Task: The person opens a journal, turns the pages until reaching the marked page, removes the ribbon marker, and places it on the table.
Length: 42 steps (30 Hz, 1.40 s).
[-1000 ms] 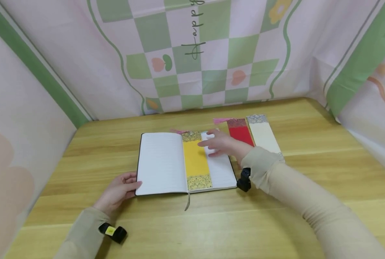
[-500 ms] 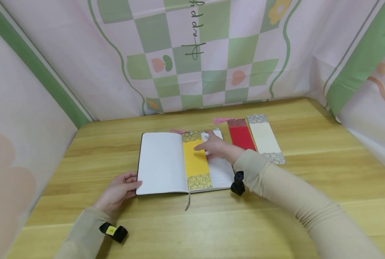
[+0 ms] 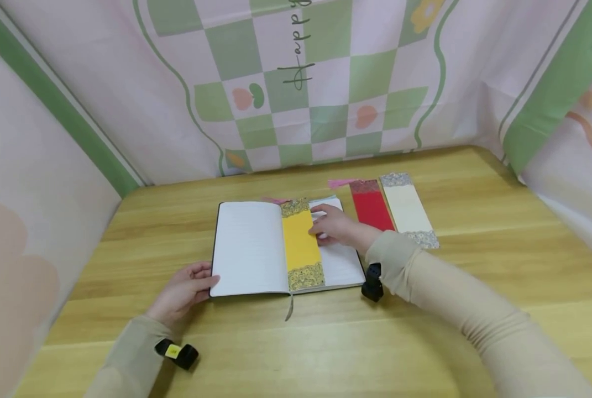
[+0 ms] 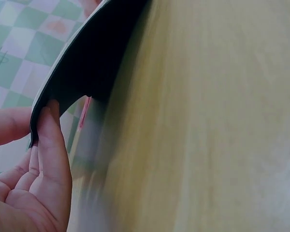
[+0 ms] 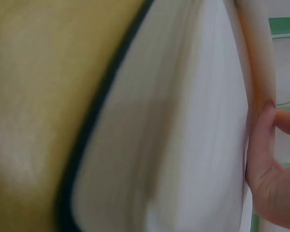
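An open black-covered notebook (image 3: 248,249) with blank lined pages lies in the middle of the head view. My left hand (image 3: 186,287) grips its left edge, thumb on the page and fingers beneath the cover. In the left wrist view the dark cover (image 4: 94,58) bends up between the fingers. Along the right page, beside the fold, lies a yellow bookmark (image 3: 302,237) with patterned ends. My right hand (image 3: 338,225) pinches its right edge, thumb tip at the yellow strip. The right wrist view shows the thumb (image 5: 263,140) against the bookmark's edge (image 5: 261,53), above the white page.
Right of the notebook lie a red bookmark (image 3: 371,210) with a pink tassel (image 3: 342,182) and a cream bookmark (image 3: 409,207); my sleeve borders them. A pink tassel (image 3: 276,200) and a light-blue one (image 3: 324,197) show past the notebook's top edge. Patterned fabric (image 3: 325,83) hangs behind.
My right hand has come down from hovering over the yellow bookmark to its right edge, the thumb drawing back rightward onto that edge. The left hand stays at the notebook's left edge.
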Each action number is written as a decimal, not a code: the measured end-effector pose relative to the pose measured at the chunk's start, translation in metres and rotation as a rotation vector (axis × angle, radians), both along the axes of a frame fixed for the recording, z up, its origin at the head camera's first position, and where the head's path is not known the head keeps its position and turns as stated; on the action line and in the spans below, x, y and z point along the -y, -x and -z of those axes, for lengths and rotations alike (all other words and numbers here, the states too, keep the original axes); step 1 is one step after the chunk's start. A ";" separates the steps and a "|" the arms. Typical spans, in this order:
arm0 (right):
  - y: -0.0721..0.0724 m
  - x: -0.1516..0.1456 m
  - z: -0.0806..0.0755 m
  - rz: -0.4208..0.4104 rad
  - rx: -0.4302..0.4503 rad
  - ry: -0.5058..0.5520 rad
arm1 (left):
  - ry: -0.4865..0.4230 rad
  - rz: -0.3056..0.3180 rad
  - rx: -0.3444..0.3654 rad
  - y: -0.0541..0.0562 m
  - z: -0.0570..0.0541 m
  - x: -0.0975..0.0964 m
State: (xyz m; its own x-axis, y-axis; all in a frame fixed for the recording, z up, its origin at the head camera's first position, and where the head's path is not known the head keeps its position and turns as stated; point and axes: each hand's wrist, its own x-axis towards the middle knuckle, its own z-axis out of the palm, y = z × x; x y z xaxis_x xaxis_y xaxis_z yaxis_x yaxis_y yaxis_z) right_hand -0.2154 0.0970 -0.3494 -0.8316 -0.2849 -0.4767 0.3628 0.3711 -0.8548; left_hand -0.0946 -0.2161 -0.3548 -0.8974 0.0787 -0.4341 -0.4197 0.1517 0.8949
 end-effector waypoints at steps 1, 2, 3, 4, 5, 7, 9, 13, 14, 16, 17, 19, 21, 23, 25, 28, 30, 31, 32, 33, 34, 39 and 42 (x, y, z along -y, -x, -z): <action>0.001 -0.001 0.000 -0.010 -0.003 0.006 | -0.006 0.003 -0.002 0.000 0.000 0.000; 0.002 -0.002 -0.001 -0.020 -0.006 0.009 | -0.012 0.006 -0.003 0.000 0.001 0.001; 0.003 -0.004 -0.001 -0.029 -0.009 0.012 | -0.016 0.002 -0.003 0.000 0.001 0.001; 0.005 -0.006 -0.002 -0.038 -0.011 0.018 | -0.020 0.003 -0.003 0.000 0.002 0.001; 0.006 -0.009 -0.004 -0.043 -0.015 0.019 | -0.025 0.003 -0.004 0.001 0.002 0.001; 0.008 -0.017 -0.008 -0.049 -0.026 0.017 | -0.028 0.000 -0.002 0.001 0.002 0.001; 0.011 -0.027 -0.013 -0.062 -0.046 0.043 | -0.027 -0.006 0.002 0.001 0.002 0.001; 0.022 -0.054 -0.023 -0.055 -0.100 0.106 | -0.022 -0.014 0.007 0.000 0.001 0.000; 0.026 -0.062 -0.027 -0.055 -0.110 0.121 | -0.023 -0.015 0.007 0.000 0.001 0.000; 0.033 -0.080 -0.036 -0.038 -0.133 0.123 | -0.025 -0.013 0.006 -0.001 0.000 0.001; 0.037 -0.091 -0.040 -0.034 -0.148 0.122 | -0.026 -0.013 0.006 -0.001 0.000 0.001; 0.045 -0.112 -0.048 -0.012 -0.178 0.093 | -0.025 -0.014 0.007 -0.001 0.000 0.001; 0.052 -0.135 -0.054 0.016 -0.211 0.064 | -0.018 -0.014 0.006 -0.001 0.000 0.001; 0.056 -0.157 -0.057 0.044 -0.237 0.030 | -0.009 -0.019 0.008 0.000 0.000 0.001; 0.057 -0.178 -0.059 0.061 -0.244 -0.001 | 0.005 -0.013 0.008 0.001 -0.001 0.000; 0.057 -0.210 -0.059 0.070 -0.243 -0.077 | 0.013 -0.012 0.008 0.002 -0.001 0.000; 0.056 -0.231 -0.055 0.061 -0.236 -0.120 | 0.017 -0.009 0.005 0.001 -0.002 -0.001; 0.056 -0.241 -0.053 0.059 -0.232 -0.141 | 0.019 -0.010 0.004 0.001 -0.002 -0.001; 0.056 -0.251 -0.050 0.050 -0.227 -0.158 | 0.016 -0.013 0.004 0.001 -0.002 -0.001; 0.055 -0.261 -0.047 0.036 -0.218 -0.177 | 0.016 -0.016 0.003 0.001 -0.002 -0.001; 0.054 -0.270 -0.044 0.013 -0.211 -0.200 | 0.018 -0.019 0.003 0.001 -0.001 -0.001; 0.048 -0.300 -0.026 -0.087 -0.168 -0.259 | 0.020 -0.022 0.007 0.001 0.001 0.001; 0.045 -0.309 -0.015 -0.099 -0.148 -0.246 | 0.019 -0.015 0.008 0.002 0.002 0.002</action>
State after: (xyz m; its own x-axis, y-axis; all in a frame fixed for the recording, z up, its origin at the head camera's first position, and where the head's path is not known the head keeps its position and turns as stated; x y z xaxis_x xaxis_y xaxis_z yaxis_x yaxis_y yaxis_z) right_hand -0.2604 0.4057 -0.3342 -0.8713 -0.2591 -0.4168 0.1922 0.6013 -0.7756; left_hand -0.0964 -0.2180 -0.3569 -0.8948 0.0573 -0.4428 -0.4293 0.1622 0.8885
